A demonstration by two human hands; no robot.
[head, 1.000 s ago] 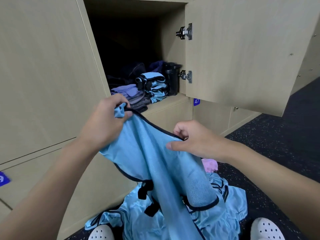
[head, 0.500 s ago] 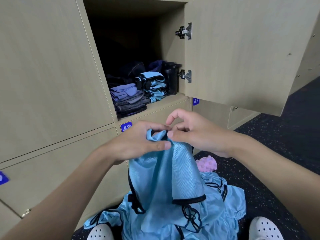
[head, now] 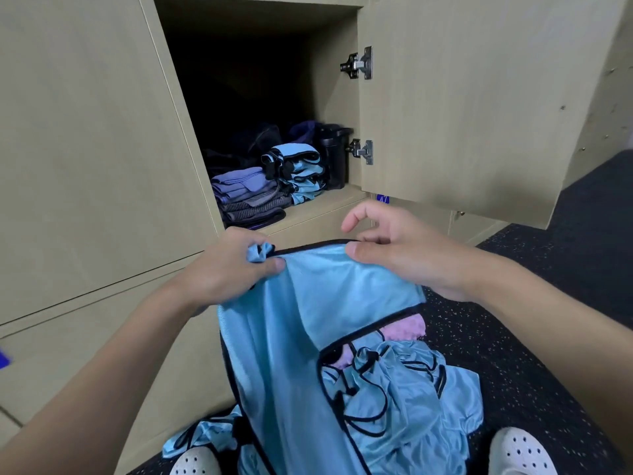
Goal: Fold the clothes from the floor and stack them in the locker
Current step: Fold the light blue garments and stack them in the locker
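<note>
A light blue garment with black trim [head: 294, 337] hangs in front of me, below the open locker [head: 329, 200]. My left hand [head: 233, 269] grips a bunched corner of its top edge. My right hand [head: 400, 248] pinches the same edge further right between thumb and fingers, index finger raised. More light blue clothes [head: 404, 406] and a pink piece [head: 407, 330] lie heaped on the dark floor beneath. Inside the locker a folded purple and grey stack [head: 246, 197] sits beside a folded light blue stack [head: 301, 173].
The locker door [head: 479, 97] stands open to the right, above my right forearm. A black bottle [head: 334, 159] stands in the locker by the hinge side. Shut locker fronts [head: 85, 149] fill the left. My white shoes [head: 520, 454] show at the bottom edge.
My hands, close together half a second ago, have moved apart along the garment's top edge, spreading the cloth wider. A second ago the left hand held it higher.
</note>
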